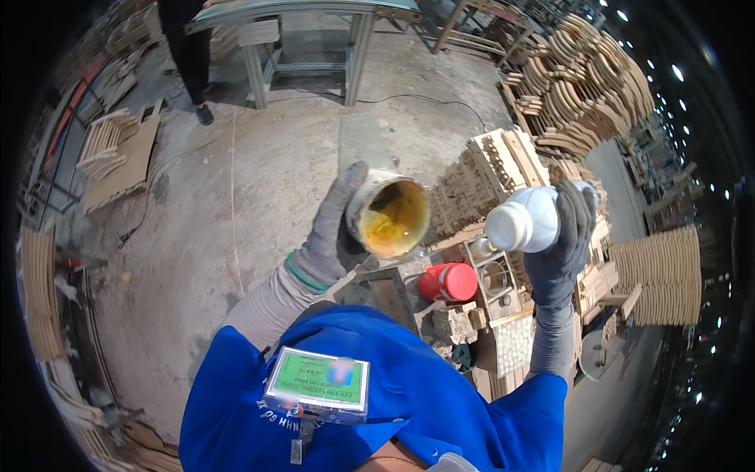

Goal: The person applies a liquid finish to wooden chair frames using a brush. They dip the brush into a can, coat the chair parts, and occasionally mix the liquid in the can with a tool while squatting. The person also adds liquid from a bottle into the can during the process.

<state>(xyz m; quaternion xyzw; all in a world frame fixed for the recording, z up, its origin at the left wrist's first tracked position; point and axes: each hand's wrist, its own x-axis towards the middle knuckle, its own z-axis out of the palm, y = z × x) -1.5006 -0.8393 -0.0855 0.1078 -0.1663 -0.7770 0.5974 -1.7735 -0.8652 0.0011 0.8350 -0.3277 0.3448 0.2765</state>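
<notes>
Head view: left hand (330, 236) is gripping a cup (388, 214) of yellow liquid, right hand (568, 236) is clasping a capped white bottle (525, 222); uncapping likely comes before any pouring.

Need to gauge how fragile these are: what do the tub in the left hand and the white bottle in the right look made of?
Tub: likely plastic or metal, hidden under crusted, dull residue, with glossy yellow liquid inside. White bottle: probably plastic, smooth, opaque, slightly shiny, with a moulded white cap.
</notes>
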